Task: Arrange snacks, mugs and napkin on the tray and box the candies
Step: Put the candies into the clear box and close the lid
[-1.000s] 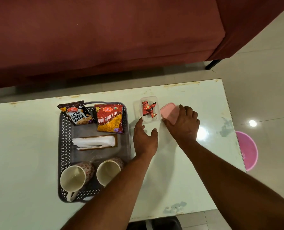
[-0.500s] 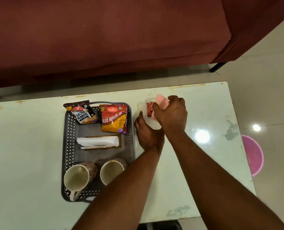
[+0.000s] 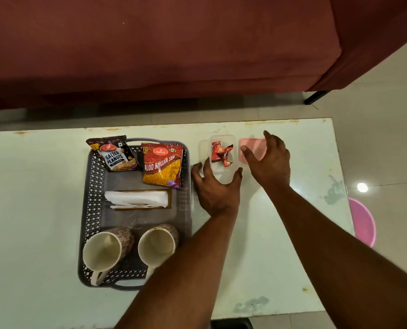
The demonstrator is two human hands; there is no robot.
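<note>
A clear plastic box [image 3: 222, 138] with red-wrapped candies [image 3: 221, 153] inside sits on the pale table, just right of the grey tray [image 3: 92, 210]. My left hand [image 3: 215, 188] straddles the box's near end, thumb on one side and fingers on the other. A pink lid [image 3: 253, 146] lies flat to the right of the box, and my right hand [image 3: 271, 162] rests over it with the thumb on top and the fingers at its far edge. The tray holds a salted peanuts pack [image 3: 117, 155], an aloo bhujia pack [image 3: 162, 167], a white napkin [image 3: 136, 198] and two mugs [image 3: 105, 252] [image 3: 156, 243].
A maroon sofa [image 3: 150, 55] runs along behind the table, with a black leg [image 3: 315, 97] at the right. A pink tub [image 3: 362, 222] stands on the floor past the table's right edge. Bare tabletop [image 3: 31, 210] lies left of the tray.
Half a second ago my right hand held the pink lid tilted over the box; now the lid lies flat on the table to the box's right. My left hand stays at the box.
</note>
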